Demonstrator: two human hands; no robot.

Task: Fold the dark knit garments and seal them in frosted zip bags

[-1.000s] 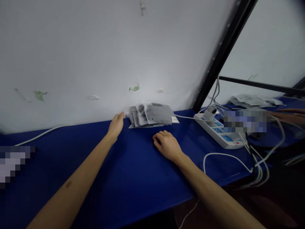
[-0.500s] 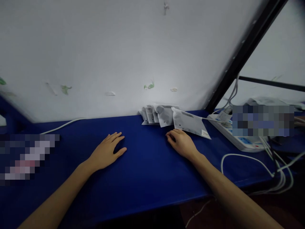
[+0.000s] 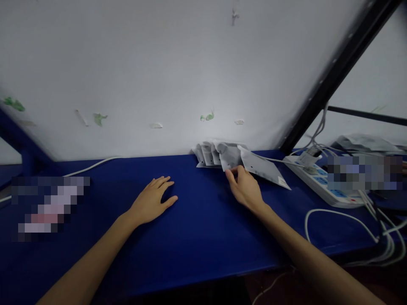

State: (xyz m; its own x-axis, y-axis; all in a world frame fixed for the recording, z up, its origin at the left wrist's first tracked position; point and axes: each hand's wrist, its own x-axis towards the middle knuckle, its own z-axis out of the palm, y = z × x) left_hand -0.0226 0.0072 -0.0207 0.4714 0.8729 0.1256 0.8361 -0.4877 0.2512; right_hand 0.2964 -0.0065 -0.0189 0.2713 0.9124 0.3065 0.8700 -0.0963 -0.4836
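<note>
My left hand (image 3: 151, 202) lies flat on the blue tabletop (image 3: 190, 228), palm down, thumb spread away from the fingers, holding nothing. At the row of grey translucent plastic bags (image 3: 208, 153), which lean against the wall, my right hand (image 3: 245, 186) has its thumb and curled fingers at the lower corner of one plastic bag (image 3: 229, 156). The fingertips are partly hidden there. To the right of that one, the end bag (image 3: 263, 167) slants outward and carries a white label (image 3: 282, 181).
A white power strip (image 3: 327, 182) with plugs and several white cables (image 3: 343, 214) is at the right. A white cable (image 3: 92, 164) runs along the back left. A blurred-out item (image 3: 54, 207) lies at the left. The white wall (image 3: 143, 76) stands behind.
My right hand has moved slightly forward to the bags, its thumb now at a bag's corner. My left hand stays flat on the table. The view has shifted a little to the left.
</note>
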